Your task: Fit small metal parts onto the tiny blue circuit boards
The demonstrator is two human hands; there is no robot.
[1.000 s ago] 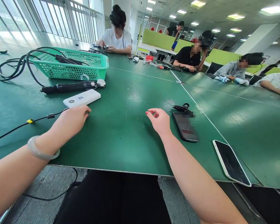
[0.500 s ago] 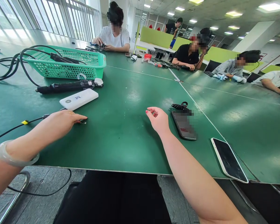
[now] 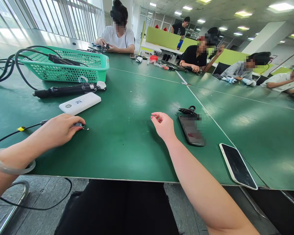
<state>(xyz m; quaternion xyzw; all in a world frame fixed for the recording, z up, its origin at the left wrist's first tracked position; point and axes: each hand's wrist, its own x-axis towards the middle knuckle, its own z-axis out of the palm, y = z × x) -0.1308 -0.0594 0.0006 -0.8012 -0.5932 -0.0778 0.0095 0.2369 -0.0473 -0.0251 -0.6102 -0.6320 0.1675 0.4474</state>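
Observation:
My left hand [image 3: 59, 130] is closed on a USB plug [image 3: 85, 128], thumb and fingers pinching it just above the green table. The plug's metal tip sticks out to the right, and most of its body is hidden under the fingers. A black cable [image 3: 5, 138] with a yellow tag [image 3: 21, 129] runs in from the left behind this hand. Just beyond lies a white power bank [image 3: 80, 103]. My right hand [image 3: 163, 124] rests on the table with loosely curled fingers, holding nothing. To its right are a dark phone [image 3: 189, 130] and a black hair claw clip [image 3: 188, 111].
A green basket [image 3: 71, 75] with black cables stands at the far left, a black handheld tool [image 3: 66, 90] before it. A white-edged phone [image 3: 238, 165] lies near the table's front edge at right. Several people sit across the table [image 3: 127, 156]; one person stands behind.
My left thumb has come round to the near side of the USB plug, and the fingers now pinch it. My right hand keeps its pose. The whole view has shifted slightly.

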